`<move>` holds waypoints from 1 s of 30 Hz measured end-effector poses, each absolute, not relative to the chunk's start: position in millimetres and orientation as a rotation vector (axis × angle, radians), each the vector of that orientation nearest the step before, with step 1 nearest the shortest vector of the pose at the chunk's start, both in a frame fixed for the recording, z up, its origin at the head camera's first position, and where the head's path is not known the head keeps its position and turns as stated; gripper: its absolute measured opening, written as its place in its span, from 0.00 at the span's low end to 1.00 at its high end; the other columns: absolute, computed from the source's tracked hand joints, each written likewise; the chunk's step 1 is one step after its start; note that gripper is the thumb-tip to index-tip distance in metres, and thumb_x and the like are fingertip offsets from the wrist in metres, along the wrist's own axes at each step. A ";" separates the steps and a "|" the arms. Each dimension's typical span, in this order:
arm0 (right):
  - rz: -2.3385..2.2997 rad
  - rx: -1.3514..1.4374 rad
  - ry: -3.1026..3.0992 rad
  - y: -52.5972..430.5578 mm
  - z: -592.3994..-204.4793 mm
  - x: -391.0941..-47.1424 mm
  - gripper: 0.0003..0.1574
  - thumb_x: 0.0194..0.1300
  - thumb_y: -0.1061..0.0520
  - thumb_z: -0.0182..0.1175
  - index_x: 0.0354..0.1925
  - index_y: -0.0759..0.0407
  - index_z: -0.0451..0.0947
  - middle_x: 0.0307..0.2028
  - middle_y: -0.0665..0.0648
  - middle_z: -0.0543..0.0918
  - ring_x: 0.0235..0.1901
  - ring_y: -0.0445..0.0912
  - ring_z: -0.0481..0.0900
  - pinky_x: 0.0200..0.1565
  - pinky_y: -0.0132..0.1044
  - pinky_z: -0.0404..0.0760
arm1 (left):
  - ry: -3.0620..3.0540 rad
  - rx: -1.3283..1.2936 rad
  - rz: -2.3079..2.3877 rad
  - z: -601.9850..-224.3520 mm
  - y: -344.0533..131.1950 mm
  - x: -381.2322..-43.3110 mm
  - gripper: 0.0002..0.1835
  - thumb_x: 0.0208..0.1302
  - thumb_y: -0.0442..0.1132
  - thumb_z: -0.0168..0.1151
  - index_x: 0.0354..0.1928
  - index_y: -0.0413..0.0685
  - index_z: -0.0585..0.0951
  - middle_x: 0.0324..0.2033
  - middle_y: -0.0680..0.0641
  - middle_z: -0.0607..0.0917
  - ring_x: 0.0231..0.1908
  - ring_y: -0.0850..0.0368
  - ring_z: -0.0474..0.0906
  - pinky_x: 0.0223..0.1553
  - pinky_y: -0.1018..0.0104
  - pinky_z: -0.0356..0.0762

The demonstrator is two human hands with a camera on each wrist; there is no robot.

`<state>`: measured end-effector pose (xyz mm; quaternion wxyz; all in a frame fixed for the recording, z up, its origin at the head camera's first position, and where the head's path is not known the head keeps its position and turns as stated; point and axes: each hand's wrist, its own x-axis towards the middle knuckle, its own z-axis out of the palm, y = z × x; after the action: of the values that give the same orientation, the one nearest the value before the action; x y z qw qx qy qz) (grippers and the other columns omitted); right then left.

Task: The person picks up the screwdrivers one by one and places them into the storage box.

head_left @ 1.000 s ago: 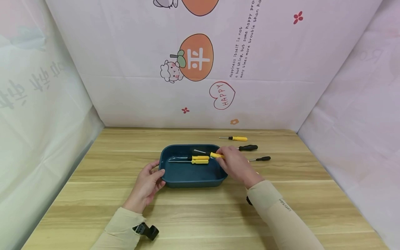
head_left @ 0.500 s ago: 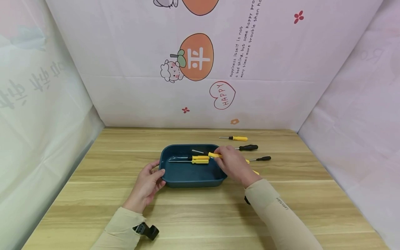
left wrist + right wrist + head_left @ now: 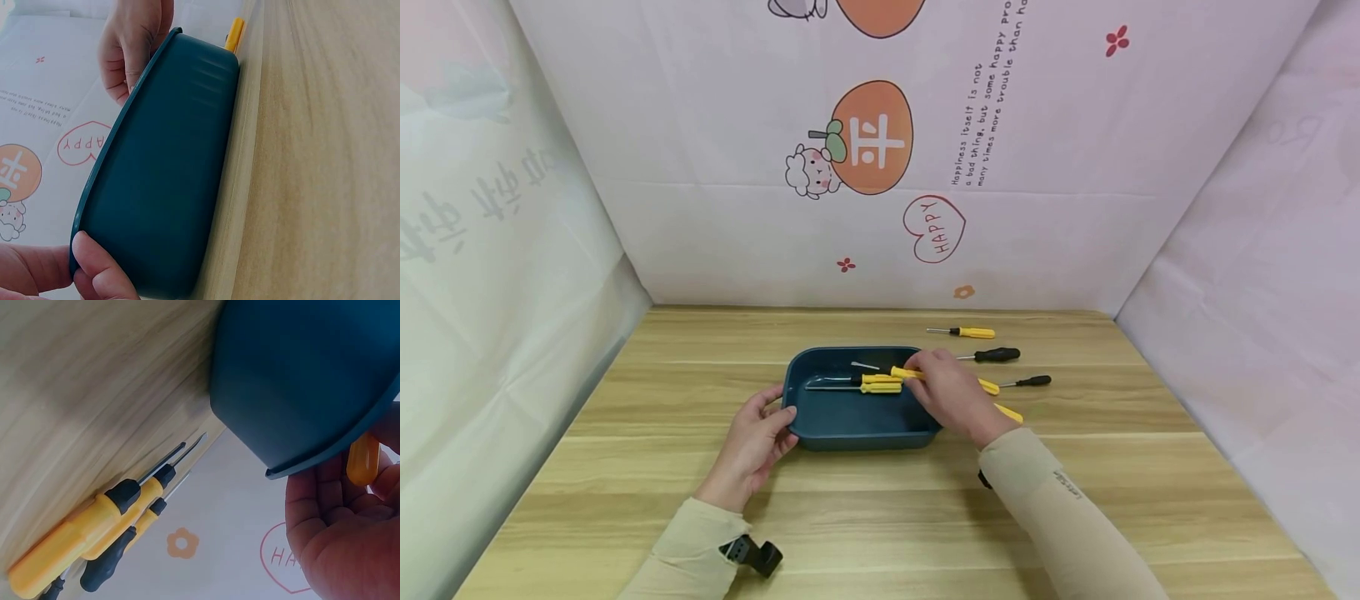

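- Head view, lower left of centre: left hand (image 3: 758, 442), fingers and thumb curled on the left end of the blue tray (image 3: 850, 417), which sits on the desk (image 3: 880, 525).
- Centre frame now, and inside the tray we've got two yellow-handled screwdrivers (image 3: 882, 388) side by side, tips to the left!
- Just above them in the frame, the held screwdriver (image 3: 901, 373), tip left too; touching the pair or clear of it, can't tell.
- Right hand (image 3: 951, 392) grips its handle over the tray's right end. Placing looks like the step; the next move should call for lowering it, then loosening the fingers.
- Right of centre, more on the desk: three loose yellow-handled drivers (image 3: 976, 333), two black-handled drivers (image 3: 997, 355). Plenty left, I'd say!
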<state>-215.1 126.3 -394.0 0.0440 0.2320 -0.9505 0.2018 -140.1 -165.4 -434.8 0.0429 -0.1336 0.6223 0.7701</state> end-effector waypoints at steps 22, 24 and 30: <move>0.530 0.782 -2.945 109.7 -402.6 -221.5 0.14 0.77 0.50 0.62 0.56 0.53 0.80 0.51 0.56 0.81 0.48 0.47 0.78 0.56 0.46 0.83 | 1.907 -0.412 2.354 -436.0 -165.4 -140.6 0.27 0.79 0.34 0.53 0.76 0.46 0.65 0.40 0.47 0.75 0.33 0.60 0.77 0.34 0.74 0.81; 0.526 0.785 -2.950 108.5 -403.9 -222.4 0.14 0.77 0.50 0.62 0.56 0.53 0.80 0.52 0.56 0.82 0.49 0.48 0.79 0.57 0.46 0.83 | 1.908 -0.412 2.353 -435.9 -165.3 -140.6 0.27 0.79 0.34 0.53 0.76 0.46 0.65 0.40 0.47 0.75 0.33 0.60 0.77 0.34 0.74 0.81; 0.499 0.784 -2.960 105.4 -407.4 -224.7 0.15 0.77 0.50 0.62 0.56 0.52 0.81 0.51 0.54 0.83 0.48 0.47 0.79 0.57 0.46 0.83 | 1.907 -0.415 2.351 -435.3 -165.2 -140.7 0.27 0.79 0.34 0.54 0.76 0.46 0.65 0.40 0.48 0.75 0.33 0.60 0.77 0.34 0.74 0.81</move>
<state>-224.7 105.4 -407.4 0.0193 0.2527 -0.9539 0.1607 -140.7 -165.2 -435.3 0.0429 -0.1356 0.6236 0.7687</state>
